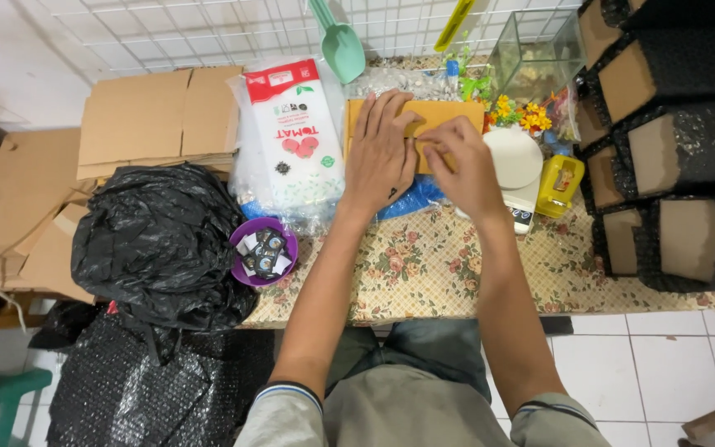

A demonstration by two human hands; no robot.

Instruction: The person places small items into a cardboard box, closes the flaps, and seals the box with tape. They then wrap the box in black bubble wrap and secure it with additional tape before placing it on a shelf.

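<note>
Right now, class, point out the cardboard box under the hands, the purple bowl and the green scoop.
cardboard box (448,112), head view, bare top right part.
purple bowl (240,234), head view, left rim.
green scoop (344,51), head view, middle of the blade.

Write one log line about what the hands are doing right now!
left hand: flat on brown cardboard piece | right hand: fingertips pressing same piece | nearby: purple bowl, white plastic bags, black bag | surface: floral tablecloth

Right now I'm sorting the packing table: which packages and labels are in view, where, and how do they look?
Brown envelope: table's far side, under left hand and right hand.
White bag: left of envelope, red top, red fruit picture.
Purple bowl: near edge, small black-white sachets.
Yellow bottle: right, labelled.
</note>
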